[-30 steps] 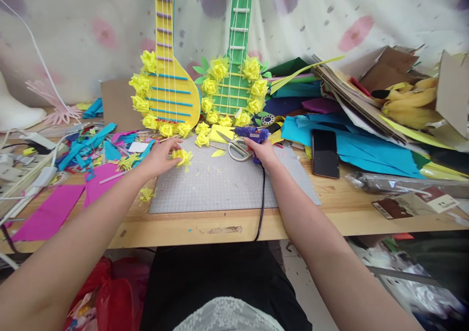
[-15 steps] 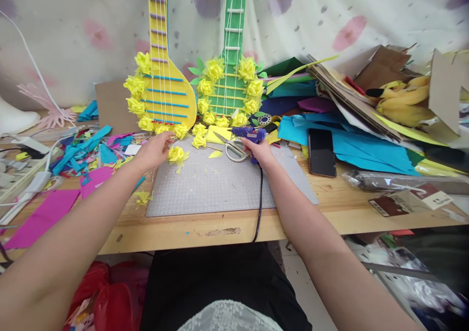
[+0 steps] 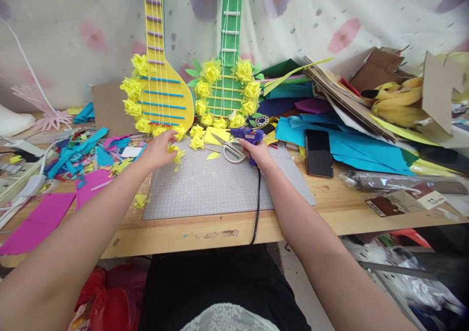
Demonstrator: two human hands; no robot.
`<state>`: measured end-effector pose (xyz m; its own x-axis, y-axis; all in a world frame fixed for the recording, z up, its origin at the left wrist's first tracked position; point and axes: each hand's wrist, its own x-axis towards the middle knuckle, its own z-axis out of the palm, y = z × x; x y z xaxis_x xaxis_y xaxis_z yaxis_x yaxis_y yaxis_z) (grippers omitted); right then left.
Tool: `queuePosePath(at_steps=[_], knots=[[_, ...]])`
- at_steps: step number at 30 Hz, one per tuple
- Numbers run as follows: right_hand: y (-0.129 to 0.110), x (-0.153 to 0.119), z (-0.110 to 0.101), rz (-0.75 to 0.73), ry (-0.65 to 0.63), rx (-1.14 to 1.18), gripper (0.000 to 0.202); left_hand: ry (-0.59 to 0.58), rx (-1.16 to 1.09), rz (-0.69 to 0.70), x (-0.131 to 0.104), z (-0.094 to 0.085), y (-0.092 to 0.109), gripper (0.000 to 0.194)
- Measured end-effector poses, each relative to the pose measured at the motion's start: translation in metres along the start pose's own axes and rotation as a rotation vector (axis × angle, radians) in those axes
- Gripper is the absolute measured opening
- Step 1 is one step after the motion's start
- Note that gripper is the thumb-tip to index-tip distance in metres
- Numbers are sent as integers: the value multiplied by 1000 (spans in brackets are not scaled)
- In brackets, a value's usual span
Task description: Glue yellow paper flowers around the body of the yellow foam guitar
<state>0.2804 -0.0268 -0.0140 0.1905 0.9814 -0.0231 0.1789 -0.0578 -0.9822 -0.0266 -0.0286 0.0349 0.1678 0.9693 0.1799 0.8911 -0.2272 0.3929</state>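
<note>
My left hand (image 3: 160, 149) is at the back left of the grey cutting mat (image 3: 205, 194), its fingers curved and thumb apart. It partly covers a yellow paper flower (image 3: 178, 157); whether it touches the flower is unclear. Just behind stands a yellow paper guitar (image 3: 166, 96) edged with yellow flowers. My right hand (image 3: 256, 153) is wrapped round a blue glue gun (image 3: 249, 134), its nozzle pointing left. Scissors (image 3: 234, 154) lie on the mat beside that hand. Behind them is a green paper guitar (image 3: 227, 89) with yellow flowers and green leaves.
Blue and pink paper scraps (image 3: 78, 155) cover the left side. A phone (image 3: 319, 153) lies on the right, by blue sheets (image 3: 370, 150) and piled cardboard (image 3: 351, 99). The gun's black cord (image 3: 257, 209) hangs over the table's front edge.
My left hand has moved slightly right and now covers part of the yellow flower on the mat. My right hand keeps the glue gun in the same place. The whole view has shifted slightly.
</note>
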Motion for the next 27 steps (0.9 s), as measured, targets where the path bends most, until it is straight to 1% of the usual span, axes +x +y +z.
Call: queuePosePath(at_steps=[3,6,8,10,11,13,16,18,20,22,24,27], knots=[[1,1,0,0,22,6,37,74,-17,-6,4,0,12,52],[2,3,0,7,37,9,36,121,-21,-35,11,7,29,35],[3,3,0,17,42,18,35,143,-44,-48,17,16,42,23],[3,4,-1,25,45,25,34,163,-79,-17,21,29,54,16],[3,4,-1,28,46,29,34,162,-82,12,22,36,59,14],[3,5,-1,36,54,36,33,123,-71,88,20,50,66,18],[3,7,0,50,68,54,30,118,-16,176,14,65,64,25],[4,9,1,60,74,69,30,111,18,193,11,70,58,37],[4,10,2,68,78,74,31,90,63,186,11,71,53,47],[5,11,2,71,79,69,33,88,122,174,13,70,49,49],[6,11,3,69,80,60,34,109,170,150,17,69,48,47],[7,11,2,63,93,47,33,123,178,85,23,67,47,46]])
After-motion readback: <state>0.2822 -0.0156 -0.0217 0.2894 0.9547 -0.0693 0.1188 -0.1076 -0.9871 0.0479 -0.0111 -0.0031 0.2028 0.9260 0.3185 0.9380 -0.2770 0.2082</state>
